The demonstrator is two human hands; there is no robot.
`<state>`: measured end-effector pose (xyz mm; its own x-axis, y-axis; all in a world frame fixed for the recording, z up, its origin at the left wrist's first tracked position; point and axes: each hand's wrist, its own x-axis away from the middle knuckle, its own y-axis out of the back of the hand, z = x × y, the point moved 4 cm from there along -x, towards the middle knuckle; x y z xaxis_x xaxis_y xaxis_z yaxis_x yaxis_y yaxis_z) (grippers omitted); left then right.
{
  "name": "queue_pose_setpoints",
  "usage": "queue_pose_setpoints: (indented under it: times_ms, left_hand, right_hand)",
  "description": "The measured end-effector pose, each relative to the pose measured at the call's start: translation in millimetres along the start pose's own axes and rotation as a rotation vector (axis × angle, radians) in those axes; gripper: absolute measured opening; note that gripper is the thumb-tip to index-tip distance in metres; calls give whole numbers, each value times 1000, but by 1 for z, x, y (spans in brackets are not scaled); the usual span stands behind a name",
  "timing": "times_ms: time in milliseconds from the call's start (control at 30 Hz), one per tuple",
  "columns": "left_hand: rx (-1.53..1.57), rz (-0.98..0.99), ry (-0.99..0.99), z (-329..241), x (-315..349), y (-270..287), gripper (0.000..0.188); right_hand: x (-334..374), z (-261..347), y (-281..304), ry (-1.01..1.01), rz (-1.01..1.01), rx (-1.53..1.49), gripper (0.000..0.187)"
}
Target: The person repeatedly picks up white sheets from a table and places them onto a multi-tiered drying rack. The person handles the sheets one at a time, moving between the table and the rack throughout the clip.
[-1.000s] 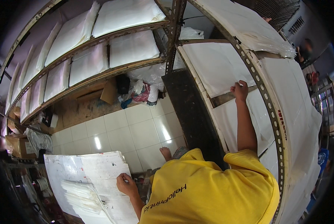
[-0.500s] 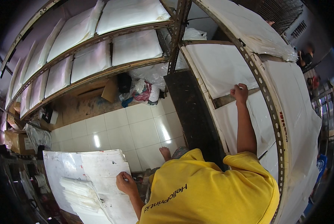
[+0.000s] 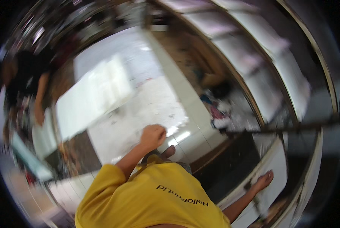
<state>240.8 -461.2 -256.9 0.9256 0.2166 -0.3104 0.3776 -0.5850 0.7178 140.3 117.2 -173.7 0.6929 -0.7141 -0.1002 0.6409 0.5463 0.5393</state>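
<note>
My left hand is over the near edge of a white-topped table, its fingers curled in and no object showing in them. A stack of white sheets lies on that table, farther off to the left. To the right, my right hand is stretched out beside a shelf holding white sheets. Its fingers look loosely apart, with nothing visible in them, though blur softens them. Whether it touches the sheets I cannot tell.
A person in dark clothing is at the left beyond the table. Racks of white sheets run along the far right. Bundled cloth and plastic lie below them, and a dark panel stands near my right side.
The view has swung left, so the table and its stack now fill the middle. My right arm has come down from the shelf at the right; the left hand has curled more tightly.
</note>
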Motion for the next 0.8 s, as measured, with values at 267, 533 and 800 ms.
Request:
queue_pose_setpoints:
  times_ms: [267,533,800]
  left_hand:
    - [248,-358,231,2,50,50,6]
    - [-135,-849,548,38,139,173,14]
    - [-722,-718,876,107,207,215,32]
  right_hand:
    - [56,84,-177,287,668,-322,17]
    - [157,164,-293,474,1079,-367,17]
    - [301,201,-310,420,1355,-422,13]
